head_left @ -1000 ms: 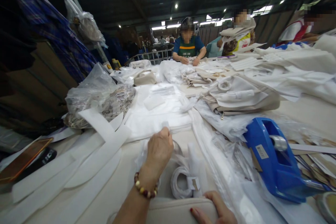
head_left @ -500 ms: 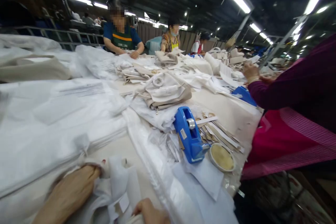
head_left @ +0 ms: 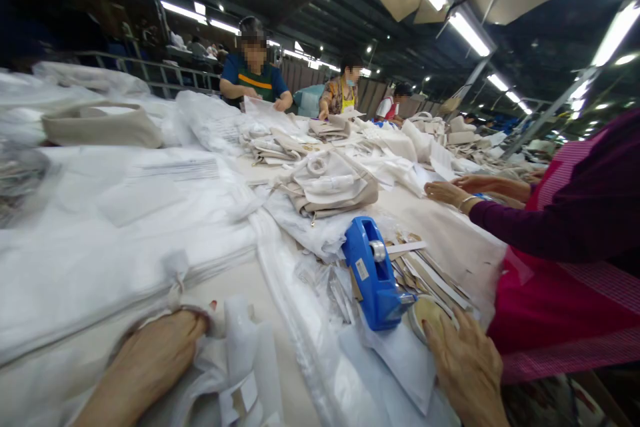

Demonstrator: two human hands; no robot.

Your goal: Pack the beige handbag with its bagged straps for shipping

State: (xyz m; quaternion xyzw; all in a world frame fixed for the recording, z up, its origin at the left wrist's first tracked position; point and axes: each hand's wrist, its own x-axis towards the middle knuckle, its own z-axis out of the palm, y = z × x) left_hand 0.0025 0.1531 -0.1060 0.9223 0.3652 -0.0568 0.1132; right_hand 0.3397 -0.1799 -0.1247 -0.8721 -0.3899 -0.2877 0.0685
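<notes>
My left hand [head_left: 150,360] is closed on crinkled white plastic wrap [head_left: 240,353], near me on the table. My right hand [head_left: 467,367], fingers spread, touches a shallow round dish [head_left: 425,310] lying flat. It sits just beside a glossy blue tape dispenser [head_left: 373,273] whose long axis points away from me.

Head-worn view, facing forward and slightly down along a long pale work table [head_left: 450,240] heaped with white fabric [head_left: 100,260]. The wearer's left hand [head_left: 150,360] and right hand [head_left: 467,367] enter at the bottom edge, very near the lens. A blue plastic tape dispenser [head_left: 375,277] sits close, and other workers [head_left: 253,73] are far beyond.
</notes>
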